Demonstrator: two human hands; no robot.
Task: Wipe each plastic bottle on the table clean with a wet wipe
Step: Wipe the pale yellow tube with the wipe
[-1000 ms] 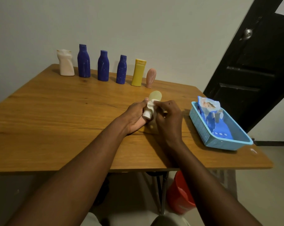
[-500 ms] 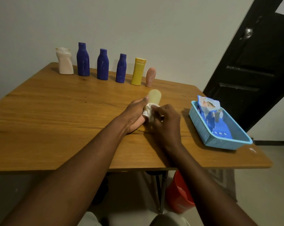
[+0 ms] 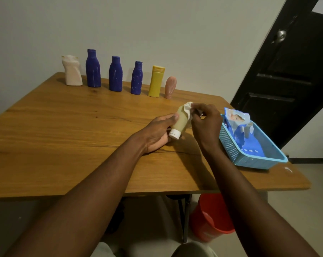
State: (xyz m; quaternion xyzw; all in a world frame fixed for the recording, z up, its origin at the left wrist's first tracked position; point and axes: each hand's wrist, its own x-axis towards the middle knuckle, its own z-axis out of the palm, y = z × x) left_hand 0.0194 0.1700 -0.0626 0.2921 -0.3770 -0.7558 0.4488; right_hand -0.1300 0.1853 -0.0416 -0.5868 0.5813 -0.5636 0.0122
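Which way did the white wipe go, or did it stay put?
Yes, it moved. The wipe slid away from the person along the pale bottle to its far end, closer to the pink bottle in the back row.

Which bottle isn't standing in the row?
The pale greenish bottle with the white cap: the left hand holds it tilted while the right hand holds a wipe against it. The other bottles stand upright.
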